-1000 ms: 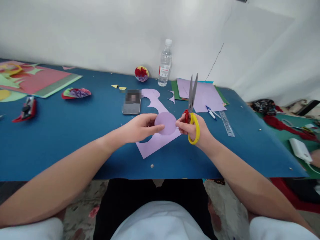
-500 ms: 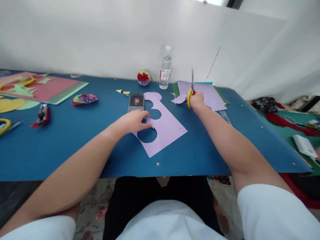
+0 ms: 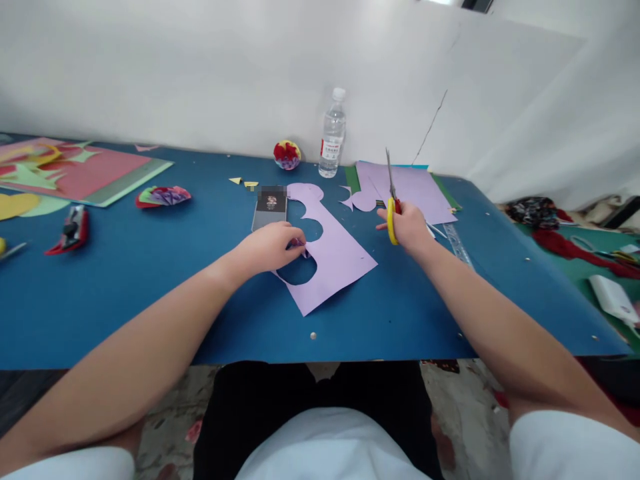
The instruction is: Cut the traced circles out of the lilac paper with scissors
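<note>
A lilac paper sheet (image 3: 337, 267) with round cut-outs along its left side lies on the blue table. My left hand (image 3: 273, 247) pinches the narrow strip between two of those cut-outs, thumb and fingers together. Just behind that hand is a phone (image 3: 271, 208) with a picture on its screen. My right hand (image 3: 411, 227) grips scissors (image 3: 394, 207) by their yellow and red handles, blades pointing up and away. Beyond it, a lilac paper circle (image 3: 363, 201) rests beside a stack of coloured sheets (image 3: 407, 183).
A water bottle (image 3: 332, 137) and a colourful paper ball (image 3: 287, 155) stand near the wall. Leftward are a folded paper piece (image 3: 164, 196), a red stapler-like tool (image 3: 71, 230) and paper scraps (image 3: 43, 177). A clear ruler (image 3: 457, 245) lies under my right forearm.
My right hand, with the scissors, has drawn back toward me and slightly right, away from the lilac circle, which now lies on the table. My left hand's fingers have closed on the sheet.
</note>
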`<state>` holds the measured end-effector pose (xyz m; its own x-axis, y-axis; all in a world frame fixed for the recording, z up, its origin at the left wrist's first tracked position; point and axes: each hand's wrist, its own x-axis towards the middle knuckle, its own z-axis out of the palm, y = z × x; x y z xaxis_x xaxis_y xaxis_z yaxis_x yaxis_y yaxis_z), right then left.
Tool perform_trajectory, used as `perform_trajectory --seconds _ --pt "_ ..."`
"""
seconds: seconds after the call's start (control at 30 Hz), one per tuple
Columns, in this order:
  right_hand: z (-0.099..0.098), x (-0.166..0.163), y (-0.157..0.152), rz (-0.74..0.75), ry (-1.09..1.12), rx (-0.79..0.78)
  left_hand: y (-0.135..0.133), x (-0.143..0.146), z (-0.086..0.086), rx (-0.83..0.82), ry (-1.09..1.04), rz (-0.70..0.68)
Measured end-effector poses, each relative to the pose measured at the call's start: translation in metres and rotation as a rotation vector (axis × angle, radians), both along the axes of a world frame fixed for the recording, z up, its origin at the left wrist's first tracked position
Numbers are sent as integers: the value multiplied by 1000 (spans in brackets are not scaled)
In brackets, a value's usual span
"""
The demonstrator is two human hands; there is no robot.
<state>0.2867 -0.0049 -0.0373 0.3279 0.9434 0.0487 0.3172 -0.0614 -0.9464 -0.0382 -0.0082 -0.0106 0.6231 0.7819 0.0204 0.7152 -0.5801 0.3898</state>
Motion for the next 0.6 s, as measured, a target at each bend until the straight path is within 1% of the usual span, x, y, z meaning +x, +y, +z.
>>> perform_trajectory --seconds 0.13,0.23,0.3,0.43,0.5,0.6 --pt "-8 -9 -20 -9 88 -22 1 2 -1 -38 -157 -7" --pt "-11 -11 -26 5 161 -11 0 5 0 -124 -333 74" --pt "-12 -10 -27 9 198 4 -1 7 2 -198 -523 164" --pt "-11 -4 -26 0 313 62 1 5 6 -392 -1020 302" --pt "-11 -3 -25 9 385 90 3 3 9 -486 -1190 308" --pt "-8 -5 -28 40 417 117 3 3 13 -668 -1324 274"
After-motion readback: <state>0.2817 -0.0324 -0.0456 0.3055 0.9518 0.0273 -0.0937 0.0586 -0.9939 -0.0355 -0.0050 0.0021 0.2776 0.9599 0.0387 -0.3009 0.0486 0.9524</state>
